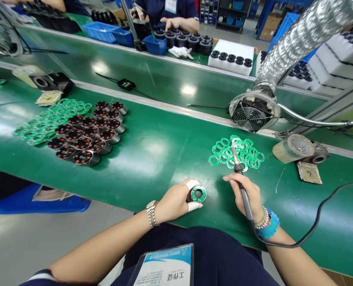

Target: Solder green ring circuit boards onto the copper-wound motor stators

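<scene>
My left hand (179, 199), with white covers on thumb and forefinger, grips a motor stator topped by a green ring-shaped circuit board (203, 194). The board faces up and its centre hole shows; most of the stator body is hidden by my fingers. In my right hand (249, 194) a soldering iron (245, 200) is held like a pen, its tip pointing away from me. That tip appears over a loose pile of green ring boards (224, 153); whether it touches them I cannot tell. The iron's black cable (316, 222) loops past my right wrist.
At left stand rows of copper-wound stators (88, 157) beside stacked green boards (45, 123). A fume fan (250, 113) on a silver duct (310, 35) hangs at right. Near it are a solder spool (292, 149) and an iron stand (310, 171). A co-worker's hand (176, 23) is across the bench.
</scene>
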The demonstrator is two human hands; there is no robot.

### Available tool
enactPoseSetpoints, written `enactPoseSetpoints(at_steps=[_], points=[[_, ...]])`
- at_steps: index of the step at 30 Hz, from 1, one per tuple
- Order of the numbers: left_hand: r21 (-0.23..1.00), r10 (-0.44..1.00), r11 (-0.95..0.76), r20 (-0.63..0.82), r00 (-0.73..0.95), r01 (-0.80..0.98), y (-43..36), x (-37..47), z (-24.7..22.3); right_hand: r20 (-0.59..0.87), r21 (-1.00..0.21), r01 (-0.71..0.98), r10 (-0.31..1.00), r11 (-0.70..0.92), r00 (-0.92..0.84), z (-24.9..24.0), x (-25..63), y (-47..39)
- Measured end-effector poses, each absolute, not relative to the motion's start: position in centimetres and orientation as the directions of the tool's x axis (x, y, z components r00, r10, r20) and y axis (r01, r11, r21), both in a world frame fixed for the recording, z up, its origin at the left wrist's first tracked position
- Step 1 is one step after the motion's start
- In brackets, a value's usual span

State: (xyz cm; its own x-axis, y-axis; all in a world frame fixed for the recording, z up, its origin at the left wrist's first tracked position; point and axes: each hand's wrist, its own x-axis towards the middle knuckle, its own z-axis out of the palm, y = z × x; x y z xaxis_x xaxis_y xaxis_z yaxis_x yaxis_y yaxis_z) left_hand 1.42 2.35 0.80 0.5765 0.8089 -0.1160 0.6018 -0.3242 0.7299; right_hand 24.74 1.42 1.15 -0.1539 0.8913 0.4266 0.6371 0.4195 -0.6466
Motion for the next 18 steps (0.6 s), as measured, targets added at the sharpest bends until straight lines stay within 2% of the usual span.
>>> enactPoseSetpoints(at_steps=[5,7,11,18], points=[[0.723,0.871,-0.263,-0.107,0.479,0.639,9.2,1.2,0.9,0.533,-0.532,0.724,0.838,0.438,-0.115,-1.4,27.5,3.8],[0.713,0.918,-0.184,-0.122,0.378,0.676,13.7,1.4,1.0,0.511,-0.494,0.745,0.843,0.449,-0.17,-2.2,27.7,4.7],[0.648,0.981,-0.107,-0.053,0.184,0.754,23.6,3.0,1.2,0.456,-0.417,0.778,0.849,0.469,-0.268,-3.0,27.2,5.7],[0.616,0.99,-0.081,-0.043,0.136,0.783,35.8,6.6,-0.5,0.43,-0.432,0.799,0.874,0.418,-0.226,-3.5,27.0,5.9]])
